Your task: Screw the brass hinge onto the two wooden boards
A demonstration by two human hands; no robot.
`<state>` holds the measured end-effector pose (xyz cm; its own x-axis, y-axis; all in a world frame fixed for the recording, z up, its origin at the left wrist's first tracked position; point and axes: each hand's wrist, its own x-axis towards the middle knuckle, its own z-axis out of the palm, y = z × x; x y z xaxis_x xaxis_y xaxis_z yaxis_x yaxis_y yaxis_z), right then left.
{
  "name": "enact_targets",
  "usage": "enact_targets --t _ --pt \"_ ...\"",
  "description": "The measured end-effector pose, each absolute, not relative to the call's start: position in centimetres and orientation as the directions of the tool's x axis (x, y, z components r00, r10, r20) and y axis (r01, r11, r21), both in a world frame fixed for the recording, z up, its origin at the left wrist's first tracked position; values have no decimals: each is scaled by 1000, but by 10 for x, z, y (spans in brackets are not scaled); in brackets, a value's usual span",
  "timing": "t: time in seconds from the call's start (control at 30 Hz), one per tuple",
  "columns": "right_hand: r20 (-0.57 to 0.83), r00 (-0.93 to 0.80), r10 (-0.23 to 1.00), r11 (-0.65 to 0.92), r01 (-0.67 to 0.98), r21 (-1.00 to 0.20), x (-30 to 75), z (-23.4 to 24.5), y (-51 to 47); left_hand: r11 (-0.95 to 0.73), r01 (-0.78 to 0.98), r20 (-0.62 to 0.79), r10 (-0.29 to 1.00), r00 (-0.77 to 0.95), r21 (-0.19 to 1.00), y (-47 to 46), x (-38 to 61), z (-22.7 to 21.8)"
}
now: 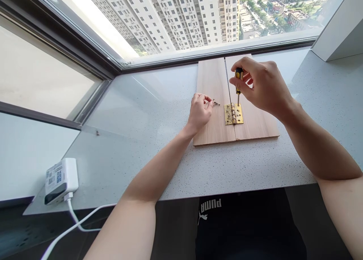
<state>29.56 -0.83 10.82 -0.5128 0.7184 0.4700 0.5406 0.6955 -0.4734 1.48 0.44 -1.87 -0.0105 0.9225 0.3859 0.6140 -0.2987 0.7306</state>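
Two pale wooden boards lie side by side, a left board [212,129] and a right board [258,125], with a narrow seam between them. A brass hinge [228,115] spans that seam, its leaves flat and its knuckle along the gap. My right hand [262,84] grips a black-and-yellow screwdriver [238,86] upright, its tip at the upper part of the hinge's right leaf. Over the left board, my left hand [200,110] pinches several small dark screws [216,103], which stick out past the fingertips.
The boards rest on a speckled white counter [136,150] below a window. At the left stands a white device [64,178] with a white cable [74,214] plugged in. A white box-like block [337,29] is at the back right.
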Motion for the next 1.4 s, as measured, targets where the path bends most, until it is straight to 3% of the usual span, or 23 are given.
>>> enact_targets --t 0.1,0.27,0.43,0.97,1.4 --pt "533 -414 738 661 597 -453 290 114 -16 -328 568 384 923 22 755 -2 21 -10" --pt "524 -405 749 652 594 -472 286 121 -22 -356 410 271 929 253 839 -14 31 4" --pt "517 -384 765 633 598 -493 286 128 -26 -391 371 220 877 426 842 -15 30 5" --pt "558 -381 737 662 576 -480 285 126 -28 -382 315 132 792 597 869 -6 18 -2" --pt "553 -468 689 723 498 -479 282 126 -33 -380 316 142 805 576 870 -6 18 -11"
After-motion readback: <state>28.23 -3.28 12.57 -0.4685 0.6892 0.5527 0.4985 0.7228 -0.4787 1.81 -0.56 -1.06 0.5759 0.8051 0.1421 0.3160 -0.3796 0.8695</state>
